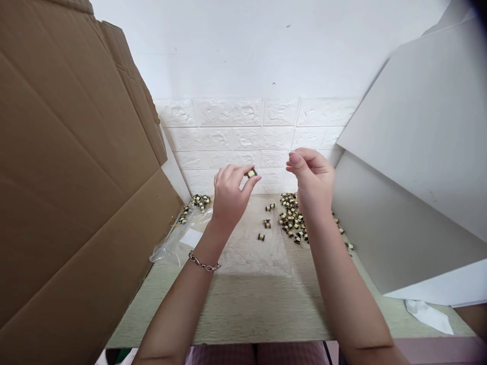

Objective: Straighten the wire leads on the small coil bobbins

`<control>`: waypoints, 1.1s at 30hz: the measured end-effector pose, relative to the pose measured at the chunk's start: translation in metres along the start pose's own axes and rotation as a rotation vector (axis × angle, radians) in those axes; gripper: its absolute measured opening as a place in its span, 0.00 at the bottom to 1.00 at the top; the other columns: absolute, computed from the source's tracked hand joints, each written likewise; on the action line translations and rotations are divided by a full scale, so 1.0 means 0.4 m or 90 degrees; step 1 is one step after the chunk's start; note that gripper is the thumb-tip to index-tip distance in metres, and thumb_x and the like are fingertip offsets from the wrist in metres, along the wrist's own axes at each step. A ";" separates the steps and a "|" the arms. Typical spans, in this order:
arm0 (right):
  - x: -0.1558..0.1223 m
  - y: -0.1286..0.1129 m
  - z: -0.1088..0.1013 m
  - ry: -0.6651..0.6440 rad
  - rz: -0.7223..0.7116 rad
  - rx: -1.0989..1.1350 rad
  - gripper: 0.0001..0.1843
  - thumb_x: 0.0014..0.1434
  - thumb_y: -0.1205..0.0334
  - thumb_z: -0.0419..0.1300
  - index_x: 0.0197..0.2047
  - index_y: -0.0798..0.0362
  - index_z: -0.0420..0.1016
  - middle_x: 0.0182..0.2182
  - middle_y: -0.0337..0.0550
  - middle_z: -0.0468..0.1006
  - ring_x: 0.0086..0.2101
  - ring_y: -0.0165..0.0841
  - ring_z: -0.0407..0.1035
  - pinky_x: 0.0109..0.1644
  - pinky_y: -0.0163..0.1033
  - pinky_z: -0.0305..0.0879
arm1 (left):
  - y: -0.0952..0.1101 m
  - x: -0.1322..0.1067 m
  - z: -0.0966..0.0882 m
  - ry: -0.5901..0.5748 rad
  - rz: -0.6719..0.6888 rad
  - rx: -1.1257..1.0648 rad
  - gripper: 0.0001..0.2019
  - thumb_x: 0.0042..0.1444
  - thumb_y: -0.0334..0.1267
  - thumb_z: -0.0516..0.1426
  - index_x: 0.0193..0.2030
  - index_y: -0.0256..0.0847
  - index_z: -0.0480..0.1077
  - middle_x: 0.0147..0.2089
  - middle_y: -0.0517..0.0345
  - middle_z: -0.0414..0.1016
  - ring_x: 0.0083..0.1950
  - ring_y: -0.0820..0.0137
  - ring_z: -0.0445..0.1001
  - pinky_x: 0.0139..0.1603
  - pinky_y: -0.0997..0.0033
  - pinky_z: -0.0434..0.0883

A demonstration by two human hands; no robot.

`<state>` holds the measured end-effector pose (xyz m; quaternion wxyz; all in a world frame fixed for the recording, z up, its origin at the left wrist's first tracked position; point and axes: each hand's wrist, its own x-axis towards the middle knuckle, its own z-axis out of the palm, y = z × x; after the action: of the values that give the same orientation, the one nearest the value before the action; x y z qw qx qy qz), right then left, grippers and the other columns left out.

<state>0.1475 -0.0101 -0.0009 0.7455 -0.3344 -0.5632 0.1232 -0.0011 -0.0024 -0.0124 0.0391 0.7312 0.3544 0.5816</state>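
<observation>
My left hand (234, 195) pinches a small transformer (251, 173), black-ended with yellow tape round its middle, between thumb and fingertips above the table. To its right, at about the same height, my right hand (312, 175) is closed with thumb and fingertips pressed together; anything between them is too small to make out. Below and between the hands, a few loose transformers (267, 223) lie on a clear plastic sheet (251, 258). A large heap of transformers (292, 218) is partly hidden behind my right forearm. Another small pile of them (201, 201) sits at the back left.
A tall cardboard panel (76, 152) walls off the left side, and grey-white boards (411, 167) lean in on the right. White brick-pattern wall (230, 112) closes the back. A white paper piece (190, 238) lies on the plastic; a crumpled white scrap (429, 315) rests at the front right.
</observation>
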 end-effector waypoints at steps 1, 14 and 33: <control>0.001 0.002 -0.001 -0.011 0.015 0.003 0.12 0.54 0.52 0.54 0.29 0.51 0.67 0.28 0.38 0.68 0.30 0.28 0.64 0.34 0.36 0.63 | -0.001 -0.002 0.003 -0.007 0.017 0.031 0.11 0.51 0.43 0.54 0.40 0.44 0.70 0.38 0.54 0.69 0.42 0.64 0.63 0.48 0.66 0.55; -0.017 0.028 0.022 -0.274 0.139 -0.108 0.24 0.58 0.44 0.40 0.38 0.52 0.68 0.40 0.43 0.69 0.36 0.30 0.63 0.39 0.37 0.59 | -0.006 -0.007 0.020 -0.037 0.179 0.180 0.12 0.53 0.43 0.52 0.41 0.41 0.68 0.35 0.58 0.71 0.38 0.70 0.65 0.43 0.69 0.60; -0.011 0.027 0.017 -0.159 -0.002 -0.067 0.13 0.54 0.56 0.54 0.26 0.54 0.71 0.29 0.40 0.70 0.34 0.29 0.64 0.40 0.36 0.59 | -0.008 -0.007 0.018 -0.017 0.196 0.190 0.12 0.53 0.43 0.52 0.42 0.43 0.68 0.34 0.58 0.71 0.38 0.71 0.65 0.42 0.69 0.60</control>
<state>0.1417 -0.0021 -0.0103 0.6512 -0.3541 -0.6580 0.1330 0.0035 0.0008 -0.0185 -0.1543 0.7821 0.3204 0.5118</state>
